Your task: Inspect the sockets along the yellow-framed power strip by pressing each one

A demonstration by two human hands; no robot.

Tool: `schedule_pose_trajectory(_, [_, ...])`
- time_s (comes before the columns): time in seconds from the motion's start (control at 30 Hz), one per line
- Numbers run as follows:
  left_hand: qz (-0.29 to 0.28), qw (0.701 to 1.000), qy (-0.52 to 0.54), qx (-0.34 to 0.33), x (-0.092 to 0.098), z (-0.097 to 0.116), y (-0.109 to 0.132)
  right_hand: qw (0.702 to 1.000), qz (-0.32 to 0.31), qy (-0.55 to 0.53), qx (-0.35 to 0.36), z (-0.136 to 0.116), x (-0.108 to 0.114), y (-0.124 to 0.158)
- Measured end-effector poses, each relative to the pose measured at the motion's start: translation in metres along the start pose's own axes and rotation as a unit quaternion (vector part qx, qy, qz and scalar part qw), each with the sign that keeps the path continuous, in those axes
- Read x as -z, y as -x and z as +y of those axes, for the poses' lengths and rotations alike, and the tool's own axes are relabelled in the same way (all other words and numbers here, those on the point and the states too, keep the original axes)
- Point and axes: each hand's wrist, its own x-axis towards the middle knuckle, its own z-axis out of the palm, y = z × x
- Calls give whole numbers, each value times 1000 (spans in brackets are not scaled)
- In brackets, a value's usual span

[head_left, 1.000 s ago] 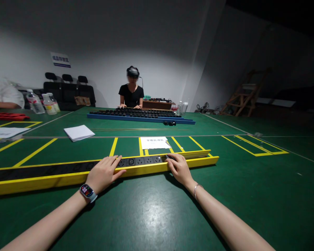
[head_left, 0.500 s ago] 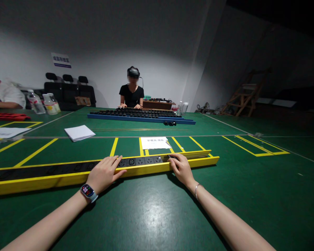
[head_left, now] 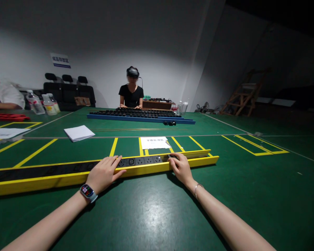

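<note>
A long yellow rail (head_left: 199,161) lies across the green table in front of me, with a row of black socket modules (head_left: 141,161) seated in its channel. My left hand (head_left: 104,173), with a smartwatch on its wrist, rests flat on the rail, fingers stretched out over the modules. My right hand (head_left: 180,167) sits at the right end of the module row, its fingertips curled against the last black module (head_left: 172,156). To the right of that hand the rail's channel shows only yellow.
A white label sheet (head_left: 154,142) lies just behind the rail and a paper stack (head_left: 79,132) further left. Across the table a person in black (head_left: 131,92) works at a blue rail (head_left: 141,118) of black modules. Another person (head_left: 2,96) and bottles (head_left: 43,103) are at the far left.
</note>
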Motion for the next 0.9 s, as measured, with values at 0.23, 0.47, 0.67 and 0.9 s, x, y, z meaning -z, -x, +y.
schedule_pose_trajectory(0.23, [-2,1000,1,0,0,0,0,1000,8,-1,-2,2,-2,0])
schedule_pose_trajectory(0.47, [3,1000,24,7,1,0,0,999,20,-31,-14,3,-2,-1])
schedule_pose_trajectory(0.67, [-2,1000,25,9,1,0,0,999,23,28,-18,2,0,-1])
schedule_pose_trajectory(0.9, [-6,1000,21,11,1,0,0,997,30,57,-49,10,0,0])
